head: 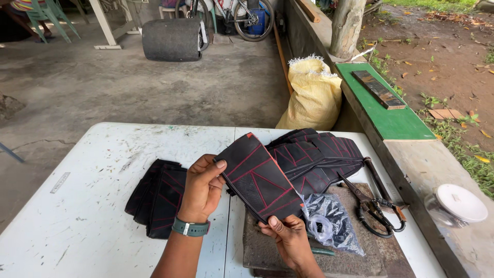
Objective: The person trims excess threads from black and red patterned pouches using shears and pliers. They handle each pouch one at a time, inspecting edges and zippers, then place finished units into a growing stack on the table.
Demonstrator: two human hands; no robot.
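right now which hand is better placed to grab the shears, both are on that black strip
Right. The right hand holds the black strip's near end, just beside the shears; the left hand is on the far side.

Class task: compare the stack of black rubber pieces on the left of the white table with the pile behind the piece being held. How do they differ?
The left stack is small, neatly squared and lies flat; the back pile is bigger, fanned out and curling. The left stack lies beside the left hand; the back pile lies behind the held piece, next to the shears. Both are black rubber with red lines.
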